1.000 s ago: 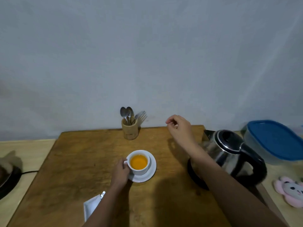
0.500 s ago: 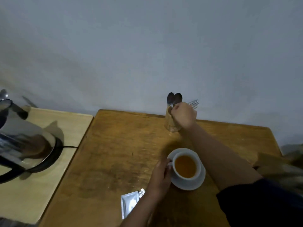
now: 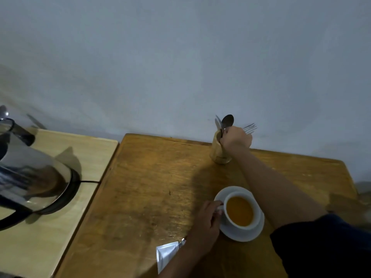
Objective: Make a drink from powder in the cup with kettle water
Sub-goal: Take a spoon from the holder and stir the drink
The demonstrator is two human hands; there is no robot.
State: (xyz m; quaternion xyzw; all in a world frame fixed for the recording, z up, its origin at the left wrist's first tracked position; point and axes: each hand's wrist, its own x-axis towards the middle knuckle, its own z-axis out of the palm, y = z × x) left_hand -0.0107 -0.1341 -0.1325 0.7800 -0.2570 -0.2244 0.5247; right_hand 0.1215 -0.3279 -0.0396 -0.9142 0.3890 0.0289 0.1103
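Note:
A white cup [image 3: 241, 214] full of orange drink stands on a white saucer [image 3: 249, 235] near the front of the wooden table [image 3: 152, 189]. My left hand [image 3: 206, 223] grips the cup's handle. At the back of the table my right hand [image 3: 235, 137] is closed around a spoon [image 3: 227, 121] that stands in a wooden cutlery holder [image 3: 217, 151]. An opened silver powder sachet [image 3: 166, 255] lies by my left forearm. The steel kettle [image 3: 26, 173] sits on its base at the far left.
A fork [image 3: 250, 128] also sticks out of the holder, behind my right hand. The kettle stands on a lighter side table [image 3: 40, 247], with a black cord [image 3: 88, 181] running toward the wooden table. A grey wall closes the back.
My right hand reached from mid-table to the cutlery holder and closed on a spoon, which now stands higher. The view swung, and the kettle now shows at the left. My left hand stayed on the cup.

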